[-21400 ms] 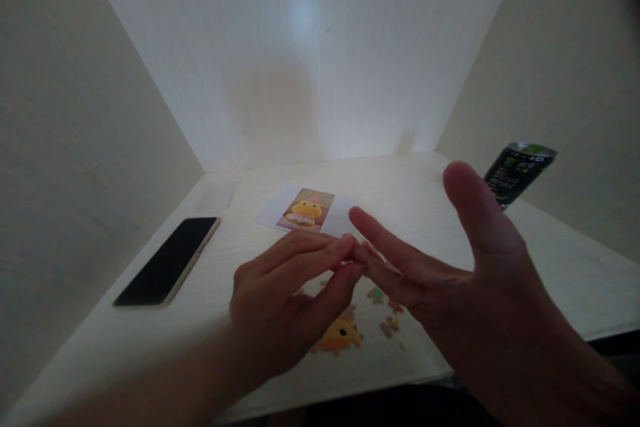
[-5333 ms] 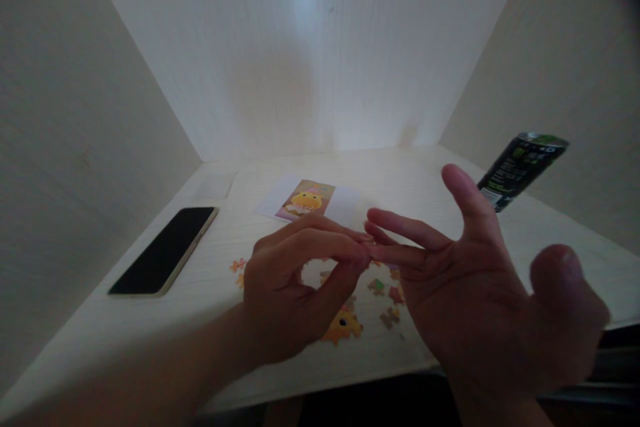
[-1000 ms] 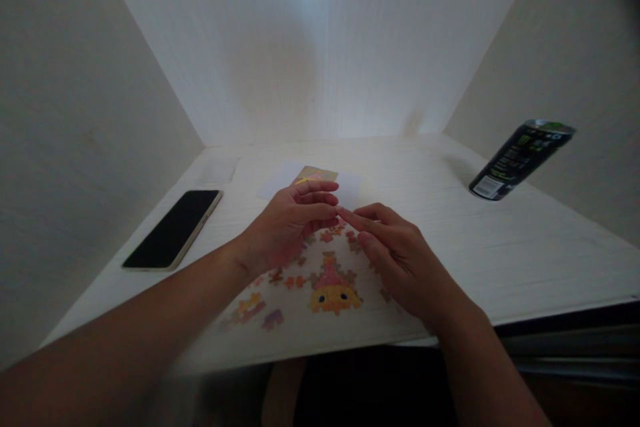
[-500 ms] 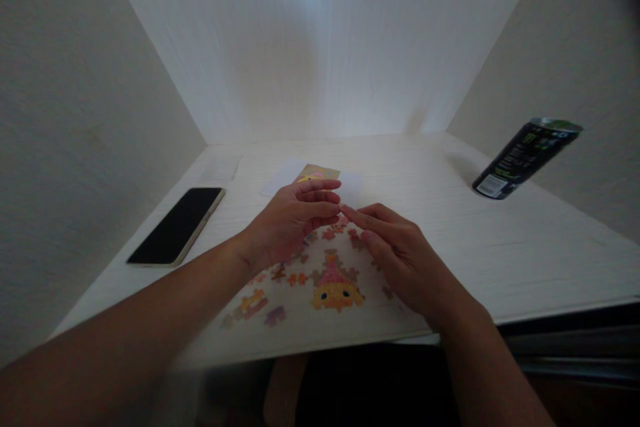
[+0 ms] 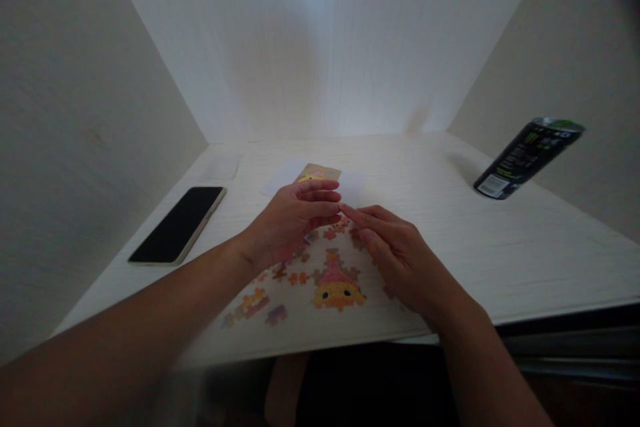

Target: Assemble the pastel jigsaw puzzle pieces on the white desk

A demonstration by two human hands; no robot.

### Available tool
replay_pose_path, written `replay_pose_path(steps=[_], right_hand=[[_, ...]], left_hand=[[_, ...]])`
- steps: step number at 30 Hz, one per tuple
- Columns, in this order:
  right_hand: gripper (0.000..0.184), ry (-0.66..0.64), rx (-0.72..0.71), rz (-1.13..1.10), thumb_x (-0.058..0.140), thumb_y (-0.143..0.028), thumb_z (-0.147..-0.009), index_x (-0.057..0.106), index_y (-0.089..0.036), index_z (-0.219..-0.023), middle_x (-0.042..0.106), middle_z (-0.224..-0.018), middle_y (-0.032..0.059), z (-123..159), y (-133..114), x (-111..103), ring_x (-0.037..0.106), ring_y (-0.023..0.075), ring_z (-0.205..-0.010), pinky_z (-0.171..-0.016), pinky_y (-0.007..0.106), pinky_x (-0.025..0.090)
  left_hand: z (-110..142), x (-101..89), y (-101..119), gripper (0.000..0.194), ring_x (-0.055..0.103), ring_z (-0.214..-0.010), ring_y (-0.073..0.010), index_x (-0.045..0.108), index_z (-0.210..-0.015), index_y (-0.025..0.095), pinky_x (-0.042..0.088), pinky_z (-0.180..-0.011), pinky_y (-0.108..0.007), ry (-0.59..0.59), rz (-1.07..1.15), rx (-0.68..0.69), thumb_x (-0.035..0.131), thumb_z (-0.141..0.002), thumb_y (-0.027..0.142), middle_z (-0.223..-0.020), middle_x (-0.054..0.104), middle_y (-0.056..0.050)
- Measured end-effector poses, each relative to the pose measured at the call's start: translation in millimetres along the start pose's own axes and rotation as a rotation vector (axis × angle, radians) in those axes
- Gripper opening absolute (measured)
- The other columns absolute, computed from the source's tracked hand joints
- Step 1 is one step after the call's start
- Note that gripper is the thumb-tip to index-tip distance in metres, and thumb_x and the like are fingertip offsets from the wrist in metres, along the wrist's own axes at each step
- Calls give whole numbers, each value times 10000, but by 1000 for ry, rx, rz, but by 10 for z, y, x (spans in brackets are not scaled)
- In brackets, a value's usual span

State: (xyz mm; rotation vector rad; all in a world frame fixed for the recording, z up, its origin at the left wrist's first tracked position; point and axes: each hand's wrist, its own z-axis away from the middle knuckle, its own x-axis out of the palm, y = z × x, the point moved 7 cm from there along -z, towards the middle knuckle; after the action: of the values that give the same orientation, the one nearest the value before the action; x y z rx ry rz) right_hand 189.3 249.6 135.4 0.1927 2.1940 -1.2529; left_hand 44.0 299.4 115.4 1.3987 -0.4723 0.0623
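My left hand (image 5: 299,220) hovers over loose jigsaw pieces, its fingers loosely curved and apart, with nothing visible in it. From the right comes my right hand (image 5: 397,247), index finger stretched out so that its tip meets or nearly meets the left fingertips; I see nothing held there either. Below the hands lies a joined section of jigsaw puzzle (image 5: 338,285), showing a yellow face with two dark eyes and a pink top. Scattered jigsaw pieces (image 5: 277,315) in orange, purple and brown lie left of it. More pieces sit under both hands, partly hidden.
A phone (image 5: 181,223) lies face up at the left. Behind my left hand, a picture card (image 5: 323,172) rests on white paper (image 5: 354,184). A dark drink can (image 5: 525,159) stands at the right. White panels enclose the table (image 5: 530,253) at the back and sides.
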Motion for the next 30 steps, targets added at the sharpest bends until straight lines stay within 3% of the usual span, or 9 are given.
replay_pose_path(steps=[17, 30], right_hand=[[434, 9, -26, -162, 428, -280, -994, 501, -349, -1417, 616, -1329, 49, 9, 11, 0, 566, 229, -1206, -1054, 462, 418], [406, 28, -22, -190, 414, -303, -1012, 528, -315, -1402, 603, -1340, 58, 21, 18, -12, 581, 210, -1181, -1010, 417, 455]], left_hand=[[3, 11, 37, 442, 623, -873, -140, 650, -1129, 104, 525, -806, -250, -4, -10, 11, 789, -709, 84, -1037, 623, -99], [37, 38, 52, 424, 637, -841, -144, 649, -1115, 95, 536, -789, -243, -7, 4, 17, 782, -713, 69, -999, 627, -93]])
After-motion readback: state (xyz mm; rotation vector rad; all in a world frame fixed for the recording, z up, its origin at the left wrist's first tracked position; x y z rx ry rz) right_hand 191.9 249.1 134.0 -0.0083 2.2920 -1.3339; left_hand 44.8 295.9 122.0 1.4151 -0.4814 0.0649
